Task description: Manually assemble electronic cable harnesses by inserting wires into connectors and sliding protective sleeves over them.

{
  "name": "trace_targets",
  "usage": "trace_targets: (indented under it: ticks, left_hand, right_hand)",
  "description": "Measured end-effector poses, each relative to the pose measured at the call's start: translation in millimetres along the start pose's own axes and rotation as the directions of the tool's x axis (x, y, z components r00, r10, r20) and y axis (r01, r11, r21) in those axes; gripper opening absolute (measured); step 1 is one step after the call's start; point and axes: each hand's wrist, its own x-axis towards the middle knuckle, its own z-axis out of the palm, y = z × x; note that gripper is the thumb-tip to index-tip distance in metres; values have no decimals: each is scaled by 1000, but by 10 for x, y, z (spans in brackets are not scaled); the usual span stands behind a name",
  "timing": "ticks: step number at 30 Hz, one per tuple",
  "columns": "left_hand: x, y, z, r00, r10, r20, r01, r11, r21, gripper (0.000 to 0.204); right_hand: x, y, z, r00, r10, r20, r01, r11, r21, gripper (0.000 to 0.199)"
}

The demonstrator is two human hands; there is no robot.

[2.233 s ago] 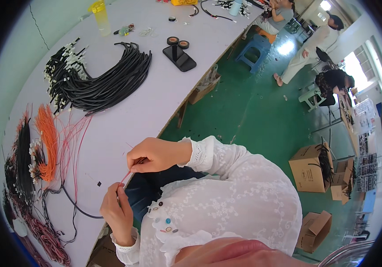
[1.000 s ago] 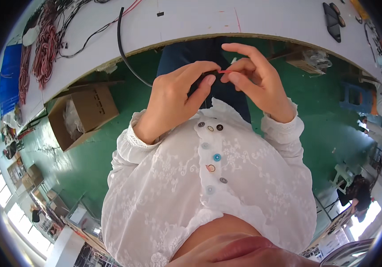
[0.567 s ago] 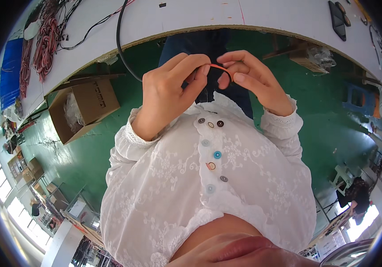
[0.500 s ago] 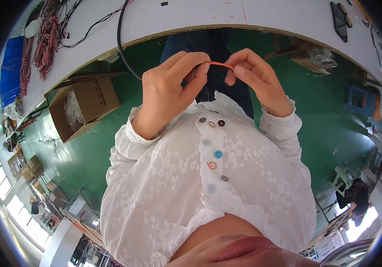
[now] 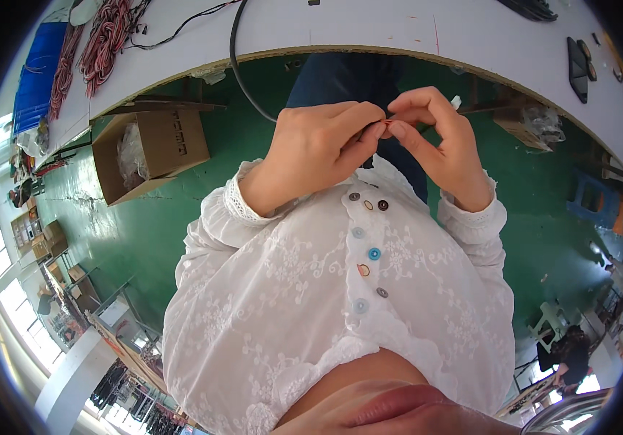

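Observation:
My left hand (image 5: 318,145) and my right hand (image 5: 438,141) meet in front of my chest, just below the edge of the white table (image 5: 369,32). Their fingertips pinch a thin red wire (image 5: 382,127), of which only a short bit shows between thumb and forefinger. A small white piece (image 5: 456,102) sticks out behind my right hand's fingers. Both wrists come out of white lace sleeves. A black cable (image 5: 242,72) hangs off the table edge to the left of my left hand.
Bundles of red wires (image 5: 105,36) and a blue sheet (image 5: 36,72) lie at the table's left end. Black flat parts (image 5: 579,61) rest on the right. An open cardboard box (image 5: 148,148) stands on the green floor (image 5: 558,167) below; a blue stool (image 5: 594,199) is at right.
My view swung from the table top down to my lap. The hands came together, and the visible red wire span between them has shrunk to a short bit at the fingertips.

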Motion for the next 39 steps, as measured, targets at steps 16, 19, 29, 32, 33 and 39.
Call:
trace_targets:
  ticks: [16, 19, 29, 32, 33, 39]
  left_hand:
    - [3, -69, -175, 996, 25, 88, -32, 996, 81, 11]
    - [16, -70, -149, 995, -41, 95, 37, 998, 45, 10]
    - [43, -168, -132, 994, -99, 47, 102, 993, -56, 11]
    - [75, -159, -169, 976, -158, 148, 175, 978, -113, 9]
    - [80, -168, -176, 976, -159, 150, 177, 978, -114, 9]
    - [98, -198, -236, 965, -155, 213, 187, 972, -141, 7]
  right_hand:
    - [46, 16, -218, 998, 50, 35, -43, 986, -161, 4]
    - [69, 68, -201, 999, 8, 33, -3, 986, -169, 4]
    - [107, -29, -59, 998, -15, -64, 0, 973, -232, 20]
    - [118, 116, -33, 930, -364, -38, 309, 836, -454, 27]
    - [108, 107, -21, 926, -374, -48, 307, 822, -479, 27]
    - [113, 107, -13, 953, -287, -93, 222, 876, -429, 22]
